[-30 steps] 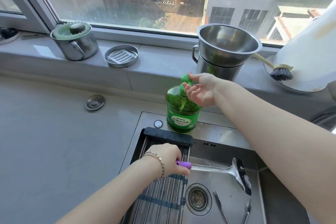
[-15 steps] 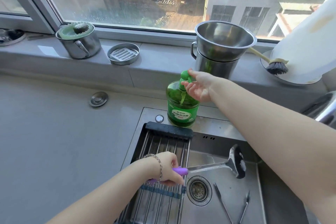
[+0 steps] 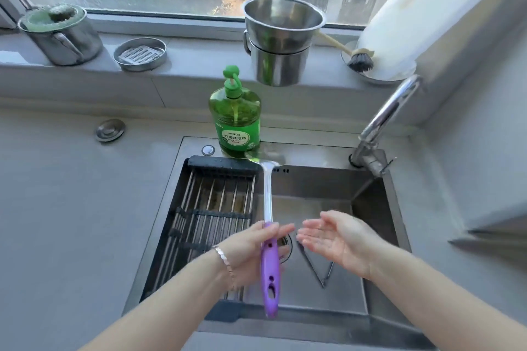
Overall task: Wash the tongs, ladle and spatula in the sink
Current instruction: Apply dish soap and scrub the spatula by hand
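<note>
Head view: green soap bottle [image 3: 235, 114], label [image 3: 236, 138] characters unreadable.

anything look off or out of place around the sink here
Nothing is spilled or broken. The one oddity: the steel pot on the windowsill juts over the ledge's front edge, above the green soap bottle.

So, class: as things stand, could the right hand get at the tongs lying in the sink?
Probably yes. The right hand is open and empty, just above the tongs; nothing lies between them.
</note>
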Demonstrator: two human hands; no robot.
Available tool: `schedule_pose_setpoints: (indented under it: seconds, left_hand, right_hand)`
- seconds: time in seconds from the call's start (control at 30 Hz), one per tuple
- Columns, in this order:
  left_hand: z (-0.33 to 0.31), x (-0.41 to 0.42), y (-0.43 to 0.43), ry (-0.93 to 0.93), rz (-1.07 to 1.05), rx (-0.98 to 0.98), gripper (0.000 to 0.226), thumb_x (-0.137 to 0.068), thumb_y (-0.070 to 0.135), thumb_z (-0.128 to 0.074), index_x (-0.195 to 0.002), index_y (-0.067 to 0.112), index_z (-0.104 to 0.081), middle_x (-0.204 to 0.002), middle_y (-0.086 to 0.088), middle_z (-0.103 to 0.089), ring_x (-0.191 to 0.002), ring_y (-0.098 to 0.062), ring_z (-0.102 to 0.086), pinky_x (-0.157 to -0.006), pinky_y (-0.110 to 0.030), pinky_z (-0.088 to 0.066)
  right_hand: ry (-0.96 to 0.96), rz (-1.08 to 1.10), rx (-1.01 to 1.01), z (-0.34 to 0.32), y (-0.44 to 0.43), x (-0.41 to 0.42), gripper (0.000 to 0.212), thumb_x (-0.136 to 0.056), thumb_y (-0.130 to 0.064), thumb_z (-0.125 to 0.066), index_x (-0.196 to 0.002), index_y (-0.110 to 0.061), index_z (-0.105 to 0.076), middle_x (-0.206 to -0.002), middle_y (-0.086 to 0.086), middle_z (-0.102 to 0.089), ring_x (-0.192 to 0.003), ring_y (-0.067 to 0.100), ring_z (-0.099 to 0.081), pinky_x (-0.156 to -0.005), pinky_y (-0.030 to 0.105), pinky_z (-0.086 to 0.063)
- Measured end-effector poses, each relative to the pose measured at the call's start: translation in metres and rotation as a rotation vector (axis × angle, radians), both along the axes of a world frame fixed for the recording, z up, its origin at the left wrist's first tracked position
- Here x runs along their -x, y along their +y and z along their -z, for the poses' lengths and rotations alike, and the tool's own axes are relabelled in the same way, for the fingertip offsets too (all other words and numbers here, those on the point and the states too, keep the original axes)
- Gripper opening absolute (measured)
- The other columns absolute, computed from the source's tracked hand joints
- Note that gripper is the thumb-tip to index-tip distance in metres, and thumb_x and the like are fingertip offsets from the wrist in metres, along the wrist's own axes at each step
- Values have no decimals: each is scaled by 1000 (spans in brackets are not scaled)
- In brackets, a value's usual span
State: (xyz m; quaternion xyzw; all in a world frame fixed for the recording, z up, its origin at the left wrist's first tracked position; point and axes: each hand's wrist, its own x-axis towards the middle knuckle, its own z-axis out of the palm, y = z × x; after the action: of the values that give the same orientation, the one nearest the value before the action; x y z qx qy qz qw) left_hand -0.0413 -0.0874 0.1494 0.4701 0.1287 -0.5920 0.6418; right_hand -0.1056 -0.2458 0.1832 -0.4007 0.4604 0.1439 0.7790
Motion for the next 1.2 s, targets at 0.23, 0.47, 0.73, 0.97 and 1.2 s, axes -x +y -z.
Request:
schedule_pose_setpoints:
  seconds: [0.23, 0.47, 0.73, 0.97, 1.2]
  left_hand:
    - [10, 46, -65, -2, -283, -13, 15, -95, 17, -48, -83, 19, -41, -87, 2, -53, -71, -10, -50, -67, -23, -40]
    - [-1, 25, -60, 41, -428, 29, 37, -91, 50, -45, -71, 20, -50, -95, -3, -67, -89, -19, -62, -74, -32, -44]
    - [-4, -6, -48, 105, -1069, -116, 59, -91, 55, -44, -52, 21, -16, -33, 8, -13, -24, -10, -12, -31, -11, -7]
    - [-23, -26, -48, -27, -1103, -60, 60, -90, 54, -47, -50, 21, -16, -33, 8, -15, -26, -9, -11, -35, -13, -6]
    - [-25, -38, -38, -87, -1223, -115, 59, -89, 54, -49, -53, 20, -17, -34, 8, -14, -27, -9, -10, -35, -12, -7]
  right_hand:
    - [-141, -597, 1147, 15, 26, 52, 34, -101, -31, -29, -88, -17, -57, -78, 3, -59, -72, 21, -55, -67, 31, -40]
    - [-151, -947, 1676, 22, 7, 54, 49, -99, -47, -17, -102, -11, -50, -98, 13, -67, -91, 31, -64, -58, 33, -30]
    - [-139, -696, 2025, 54, -13, 69, 63, -83, -69, -20, -46, -20, -39, -33, -4, -36, -23, 17, -41, -44, 9, -5]
    - [-212, -953, 1185, 35, -10, 38, 53, -90, -62, -33, -58, -20, -37, -49, -3, -50, -43, 15, -48, -49, 29, -31]
    - [-78, -979, 906, 36, -18, 29, 56, -93, -60, -26, -63, -18, -47, -50, -2, -46, -48, 21, -47, -49, 25, -34]
